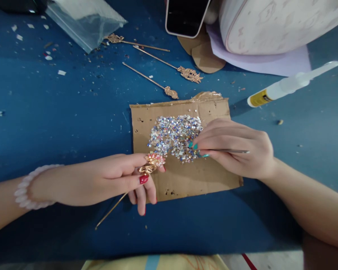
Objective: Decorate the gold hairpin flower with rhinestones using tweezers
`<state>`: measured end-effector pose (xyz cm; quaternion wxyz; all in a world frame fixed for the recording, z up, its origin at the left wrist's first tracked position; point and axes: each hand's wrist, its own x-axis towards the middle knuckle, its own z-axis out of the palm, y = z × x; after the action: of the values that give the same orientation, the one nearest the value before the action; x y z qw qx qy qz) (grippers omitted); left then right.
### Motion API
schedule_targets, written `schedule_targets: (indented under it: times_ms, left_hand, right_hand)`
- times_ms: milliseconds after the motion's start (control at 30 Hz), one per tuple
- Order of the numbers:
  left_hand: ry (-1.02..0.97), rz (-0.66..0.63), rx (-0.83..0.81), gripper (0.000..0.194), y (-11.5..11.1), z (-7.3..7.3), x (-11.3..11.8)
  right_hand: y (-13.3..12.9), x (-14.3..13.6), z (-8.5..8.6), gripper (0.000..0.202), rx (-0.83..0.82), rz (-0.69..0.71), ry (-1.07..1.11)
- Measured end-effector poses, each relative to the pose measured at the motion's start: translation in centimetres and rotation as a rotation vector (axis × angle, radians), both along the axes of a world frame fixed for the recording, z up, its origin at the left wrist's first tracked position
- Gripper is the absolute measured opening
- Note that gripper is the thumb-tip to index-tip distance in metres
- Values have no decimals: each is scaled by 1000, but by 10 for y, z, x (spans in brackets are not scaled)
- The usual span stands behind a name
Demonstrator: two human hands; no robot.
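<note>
I've got left hand (108, 177) in from the left — thumb (129, 183) and index (136, 160) pinched, other fingers (141, 199) curled. Right hand (239, 146) in from near right — fingertips (195, 146) pinched together, pointing left.

Dark-screened phone (187, 17) near a pale case (270, 28)

Ornamented pin (148, 170): glossy gold-toned metal set with shiny pink stones. Loose stones (174, 131): sparkling, with a hard, glassy look. Tool (231, 151): slender, smooth metal. Board (186, 178): matt brown cardboard, rough-edged. Table (59, 127): smooth blue, faintly sheened. Bag (81, 24): clear, glossy plastic. Bottle (290, 84): smooth, whitish plastic. Sheet (259, 63): matt lilac paper.
</note>
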<state>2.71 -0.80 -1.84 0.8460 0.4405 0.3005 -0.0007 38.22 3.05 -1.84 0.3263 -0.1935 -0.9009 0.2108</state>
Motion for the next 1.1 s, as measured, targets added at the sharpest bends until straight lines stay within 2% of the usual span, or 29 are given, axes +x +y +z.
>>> schedule_targets:
  times_ms: [233,367,533,667,900,1100]
  left_hand:
    - [87,51,-59,39,7,19,13]
    - [-8,70,-85,42,6,7,6]
    - [-36,64,-90,46,4,-6,-3]
    - [-37,55,-86,57,5,-5,-3]
    - [-71,69,-100,46,4,-7,-2]
    - [22,57,-89,45,9,7,5]
  right_hand:
    - [-10,-6,8,8,-73,14,20]
    - [-27,-19,7,8,-47,75,49]
    - [-38,-28,1,10,-76,67,36]
    - [-36,-27,1,7,-112,83,17]
    - [-34,-29,1,10,-117,101,30]
    - [-33,-31,0,9,-123,129,42]
